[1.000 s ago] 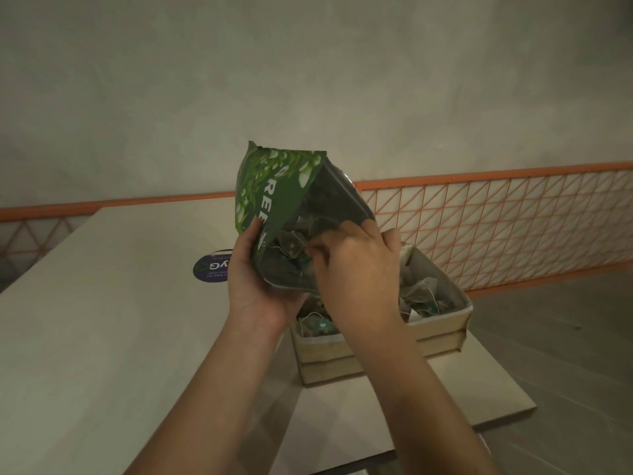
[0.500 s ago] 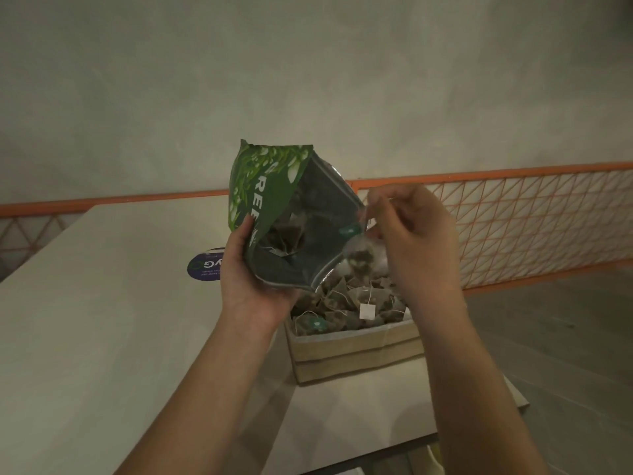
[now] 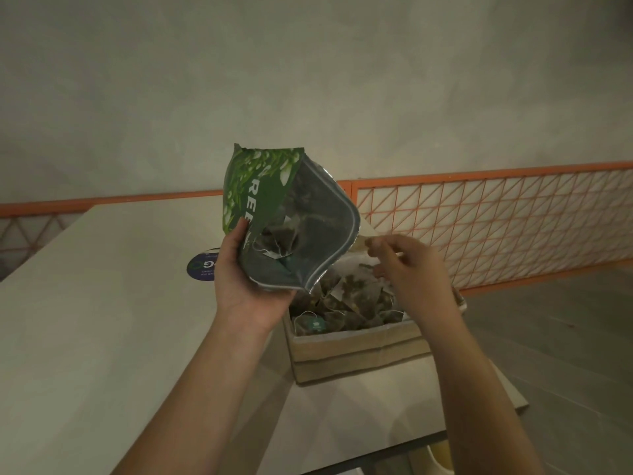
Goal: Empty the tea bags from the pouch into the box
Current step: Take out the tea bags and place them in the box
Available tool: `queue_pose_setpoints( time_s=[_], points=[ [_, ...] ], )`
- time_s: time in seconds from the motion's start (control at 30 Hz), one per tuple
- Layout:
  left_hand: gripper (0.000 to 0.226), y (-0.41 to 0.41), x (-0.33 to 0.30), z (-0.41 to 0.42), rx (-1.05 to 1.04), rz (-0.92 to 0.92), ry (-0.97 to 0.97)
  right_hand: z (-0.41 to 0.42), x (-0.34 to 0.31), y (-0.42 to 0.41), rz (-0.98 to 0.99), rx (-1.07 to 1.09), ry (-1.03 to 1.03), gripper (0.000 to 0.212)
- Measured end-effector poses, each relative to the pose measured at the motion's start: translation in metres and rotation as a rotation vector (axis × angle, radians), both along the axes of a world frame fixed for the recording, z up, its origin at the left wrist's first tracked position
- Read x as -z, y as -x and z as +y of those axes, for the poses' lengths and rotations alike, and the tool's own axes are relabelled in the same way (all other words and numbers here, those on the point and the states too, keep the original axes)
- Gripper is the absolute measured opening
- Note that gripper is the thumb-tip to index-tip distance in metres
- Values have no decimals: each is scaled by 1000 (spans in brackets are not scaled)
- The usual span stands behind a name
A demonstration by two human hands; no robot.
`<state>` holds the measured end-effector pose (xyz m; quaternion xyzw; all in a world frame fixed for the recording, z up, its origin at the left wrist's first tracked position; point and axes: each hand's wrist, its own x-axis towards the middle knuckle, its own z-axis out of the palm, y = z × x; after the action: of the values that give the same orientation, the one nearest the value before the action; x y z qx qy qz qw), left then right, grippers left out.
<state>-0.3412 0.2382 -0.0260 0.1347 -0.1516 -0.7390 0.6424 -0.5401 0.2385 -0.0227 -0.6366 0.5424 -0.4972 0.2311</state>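
Now | left hand (image 3: pixel 248 282) grips tilted pouch (image 3: pixel 291 217) | right hand (image 3: pixel 409 269) loosely curled, empty, above box (image 3: pixel 356 354)

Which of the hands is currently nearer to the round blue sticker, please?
Left. The left hand holds the pouch beside the blue sticker; the right hand hovers over the box.

A single view is given — taken from head height, faced forward and tilted down over the worktop (image 3: pixel 85 320). The scene is seen from close by: both forearms are run in from the bottom edge, and the left hand (image 3: pixel 246 286) and right hand (image 3: pixel 411 272) are met near the middle of the frame. The wall (image 3: pixel 308 80) is spread over the upper half — wide-angle bending is shown at the edges.
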Motion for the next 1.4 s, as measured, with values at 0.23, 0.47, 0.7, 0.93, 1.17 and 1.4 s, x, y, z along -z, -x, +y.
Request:
queue_pose_setpoints(
  time_s=[0.23,0.47,0.7,0.93,1.17,1.4],
  points=[
    [51,-2,1,1,5,-11,-6,4,10,-4,567,-181,-301,31],
    [52,-3,0,3,1,1,15,25,-12,-24,86,35,214,13],
    [47,-4,-9,10,16,-19,123,43,-20,-55,-307,-34,449,18],
    [47,-8,-14,1,43,-66,67,26,0,-67,-239,27,400,25],
    [55,-7,-14,-2,91,-60,43,28,12,-64,-120,83,581,20],
    [45,0,-14,1,65,-77,-23,25,16,-66,-114,43,253,32]
  ],
)
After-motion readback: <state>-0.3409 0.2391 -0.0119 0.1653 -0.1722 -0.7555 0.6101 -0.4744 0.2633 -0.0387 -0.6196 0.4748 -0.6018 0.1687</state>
